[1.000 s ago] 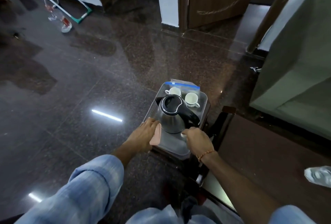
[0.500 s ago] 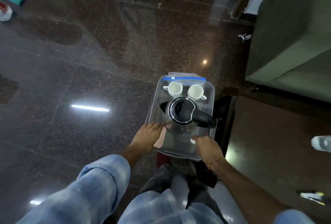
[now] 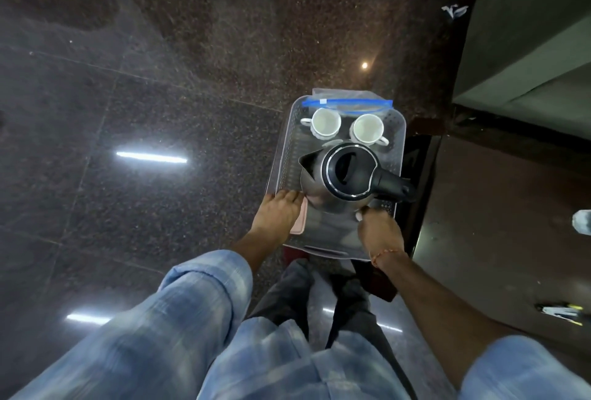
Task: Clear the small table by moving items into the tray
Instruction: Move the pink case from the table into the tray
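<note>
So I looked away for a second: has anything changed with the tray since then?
The view has tipped down, so more of the person's legs show. Both hands, left hand and right hand, still grip the tray at its near end. The kettle, two cups and bag sit as before.

Kettle (image 3: 343, 175) and two cups (image 3: 325, 122) in hand-held tray (image 3: 289, 156).

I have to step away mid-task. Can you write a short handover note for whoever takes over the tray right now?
Left hand: grips the left near edge of the clear plastic tray.
Right hand: grips its right near edge.
In the tray: steel electric kettle with black lid, two white cups, blue-zip plastic bag, pink flat item.
Done: items loaded.
Left: carry and set down; table's state not visible.
</note>
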`<state>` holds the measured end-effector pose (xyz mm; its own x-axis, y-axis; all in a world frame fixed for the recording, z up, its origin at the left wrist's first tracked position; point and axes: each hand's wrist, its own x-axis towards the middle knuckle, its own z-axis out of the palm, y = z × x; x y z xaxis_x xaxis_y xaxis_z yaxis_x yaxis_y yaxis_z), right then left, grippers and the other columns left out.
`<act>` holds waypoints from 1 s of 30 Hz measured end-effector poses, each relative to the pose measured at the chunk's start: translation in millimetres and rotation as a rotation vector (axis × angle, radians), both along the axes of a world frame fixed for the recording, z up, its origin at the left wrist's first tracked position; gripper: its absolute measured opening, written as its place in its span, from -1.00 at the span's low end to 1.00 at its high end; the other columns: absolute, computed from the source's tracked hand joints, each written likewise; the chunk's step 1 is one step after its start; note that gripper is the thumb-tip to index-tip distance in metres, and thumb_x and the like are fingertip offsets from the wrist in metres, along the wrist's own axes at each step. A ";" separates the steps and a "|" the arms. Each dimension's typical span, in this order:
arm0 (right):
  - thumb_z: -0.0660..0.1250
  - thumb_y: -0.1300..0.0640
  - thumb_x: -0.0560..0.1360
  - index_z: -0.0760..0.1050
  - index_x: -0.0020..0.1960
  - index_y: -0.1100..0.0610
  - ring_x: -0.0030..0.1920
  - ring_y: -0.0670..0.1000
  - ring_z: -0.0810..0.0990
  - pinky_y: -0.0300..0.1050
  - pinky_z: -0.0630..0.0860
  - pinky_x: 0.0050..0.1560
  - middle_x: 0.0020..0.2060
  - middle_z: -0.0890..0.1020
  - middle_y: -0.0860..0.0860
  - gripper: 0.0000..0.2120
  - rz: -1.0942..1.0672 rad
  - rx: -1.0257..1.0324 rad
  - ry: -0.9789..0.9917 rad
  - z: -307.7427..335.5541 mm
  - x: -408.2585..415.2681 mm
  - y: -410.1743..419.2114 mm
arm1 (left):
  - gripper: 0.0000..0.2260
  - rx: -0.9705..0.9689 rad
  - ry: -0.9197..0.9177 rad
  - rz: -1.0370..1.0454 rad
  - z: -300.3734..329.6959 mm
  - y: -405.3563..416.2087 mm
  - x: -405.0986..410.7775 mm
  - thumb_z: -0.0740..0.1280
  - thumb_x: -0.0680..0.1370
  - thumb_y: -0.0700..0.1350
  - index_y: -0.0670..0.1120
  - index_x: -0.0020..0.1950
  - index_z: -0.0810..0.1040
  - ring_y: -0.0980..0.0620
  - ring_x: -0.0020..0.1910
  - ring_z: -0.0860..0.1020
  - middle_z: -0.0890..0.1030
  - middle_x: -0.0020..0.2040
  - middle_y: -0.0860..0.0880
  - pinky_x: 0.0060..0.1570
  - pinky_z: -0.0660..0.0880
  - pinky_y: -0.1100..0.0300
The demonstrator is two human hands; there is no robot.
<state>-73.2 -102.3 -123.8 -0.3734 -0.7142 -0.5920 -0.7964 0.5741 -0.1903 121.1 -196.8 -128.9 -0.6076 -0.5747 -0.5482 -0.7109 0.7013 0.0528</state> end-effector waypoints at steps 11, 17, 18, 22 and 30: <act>0.30 0.17 0.49 0.57 0.05 0.20 0.00 0.29 0.64 0.05 0.58 -0.02 -0.02 0.65 0.26 -0.82 -0.323 -0.062 -0.088 -22.0 0.2 0.9 | -0.03 0.137 -0.089 -0.049 -9.2 -9.0 3.9 0.53 0.41 -0.09 -0.13 0.59 -0.07 -0.09 0.58 0.02 0.06 0.60 -0.07 0.50 0.10 -0.14; 0.34 0.02 0.49 0.55 0.12 0.23 0.07 0.32 0.60 0.06 0.55 0.04 0.07 0.59 0.29 -0.68 -0.335 -0.020 -0.092 -10.8 -0.7 -1.6 | -0.08 0.092 -0.084 -0.106 -1.9 -6.9 12.8 0.47 0.48 -0.13 -0.18 0.59 -0.12 -0.16 0.58 -0.11 -0.02 0.61 -0.13 0.51 0.03 -0.15; 0.34 0.01 0.48 0.54 0.15 0.22 0.08 0.32 0.60 0.05 0.54 0.05 0.10 0.58 0.27 -0.66 -0.343 -0.015 -0.089 -4.8 -1.6 -1.3 | -0.09 0.094 -0.068 -0.115 1.4 -7.7 16.0 0.48 0.47 -0.08 -0.18 0.59 -0.10 -0.15 0.59 -0.10 0.00 0.61 -0.12 0.52 0.02 -0.14; 0.40 -0.03 0.44 0.51 0.18 0.23 0.13 0.31 0.58 0.02 0.52 0.07 0.14 0.56 0.25 -0.57 -0.384 -0.002 -0.080 27.1 -13.6 -1.2 | -0.12 0.103 0.004 -0.155 19.9 -16.4 29.2 0.45 0.47 0.05 -0.13 0.59 -0.02 -0.14 0.58 -0.05 0.09 0.59 -0.11 0.52 -0.02 -0.09; 0.37 0.02 0.44 0.57 0.11 0.19 0.08 0.26 0.60 0.00 0.57 0.08 0.09 0.59 0.21 -0.68 -0.498 -0.077 -0.002 90.6 -60.4 36.8 | -0.27 0.099 0.170 -0.224 63.8 -36.7 38.0 0.48 0.39 0.14 0.00 0.49 0.28 -0.03 0.41 0.34 0.40 0.42 -0.02 0.36 0.28 0.06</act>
<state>-133.6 -65.6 -33.2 -0.6791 -0.4914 -0.5453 -0.4288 0.8685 -0.2486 159.1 -233.4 -65.1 -0.8011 -0.3651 -0.4743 -0.5145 0.8250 0.2339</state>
